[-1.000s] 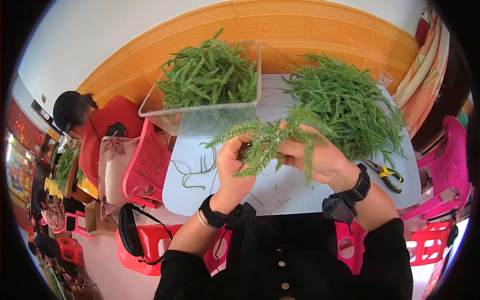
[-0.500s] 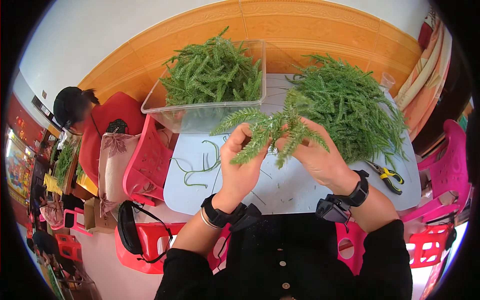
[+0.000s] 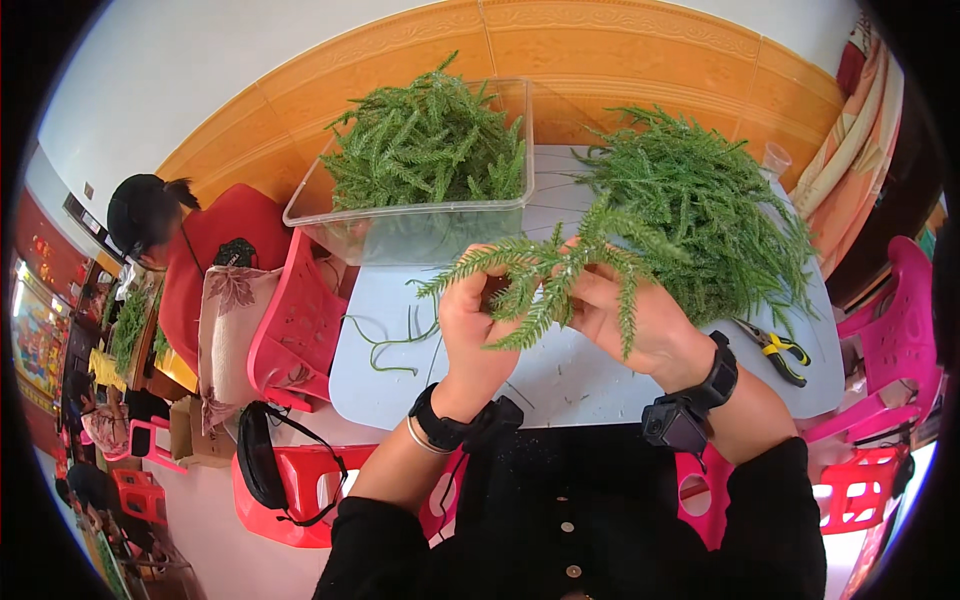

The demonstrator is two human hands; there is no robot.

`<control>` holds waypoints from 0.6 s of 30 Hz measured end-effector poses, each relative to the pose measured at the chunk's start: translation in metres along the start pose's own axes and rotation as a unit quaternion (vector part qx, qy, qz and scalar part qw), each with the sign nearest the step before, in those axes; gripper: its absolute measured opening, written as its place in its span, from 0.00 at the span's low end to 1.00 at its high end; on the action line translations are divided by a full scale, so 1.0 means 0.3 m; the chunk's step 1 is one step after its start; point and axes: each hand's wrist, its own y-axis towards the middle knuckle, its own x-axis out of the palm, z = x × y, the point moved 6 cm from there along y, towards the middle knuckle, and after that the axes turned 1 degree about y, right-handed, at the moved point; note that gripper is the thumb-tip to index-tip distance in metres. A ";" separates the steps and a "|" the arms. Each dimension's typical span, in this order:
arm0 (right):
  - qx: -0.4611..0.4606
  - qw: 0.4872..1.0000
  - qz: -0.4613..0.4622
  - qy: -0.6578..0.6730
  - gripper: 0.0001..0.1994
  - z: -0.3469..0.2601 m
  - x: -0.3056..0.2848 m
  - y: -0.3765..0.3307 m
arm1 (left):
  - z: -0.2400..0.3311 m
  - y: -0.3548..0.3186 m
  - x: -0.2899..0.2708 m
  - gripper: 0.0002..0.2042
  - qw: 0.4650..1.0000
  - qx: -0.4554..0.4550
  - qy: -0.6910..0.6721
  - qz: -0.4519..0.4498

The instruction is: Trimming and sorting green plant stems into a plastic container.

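Between both hands, above the table's near middle, is a green artificial fir sprig with several fronds fanned out. My left hand is closed on its left side, the fingertips partly covered by fronds. My right hand pinches the sprig on its right side; fronds hide some of those fingers. Behind my right hand a big heap of similar green sprigs lies on the table. A clear plastic bin at the back left is piled with more sprigs.
The pale table bears loose green stems at left and yellow-black pliers at right. A clear cup stands by the heap. Pink chairs flank the table; a person sits at far left.
The sprig has tilted and turned, its fronds now spreading further left and right. My right hand has dropped slightly with its fingers curled in more; my left hand has barely moved.
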 end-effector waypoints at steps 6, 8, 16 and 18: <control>-0.010 0.991 -0.033 -0.128 0.11 -0.059 -0.025 -0.032 | -0.013 -0.003 0.014 0.09 1.000 -0.004 -0.029 -0.012; -0.035 0.942 -0.080 -0.325 0.10 -0.131 -0.012 -0.094 | -0.019 -0.001 0.025 0.10 0.998 -0.004 -0.049 -0.036; -0.038 0.533 0.138 -0.834 0.12 -0.385 -0.423 -0.524 | -0.022 0.001 0.060 0.08 0.985 -0.050 -0.166 -0.025; -0.061 0.505 0.154 -0.847 0.13 -0.390 -0.502 -0.587 | 0.000 0.000 0.082 0.08 0.973 -0.041 -0.224 -0.044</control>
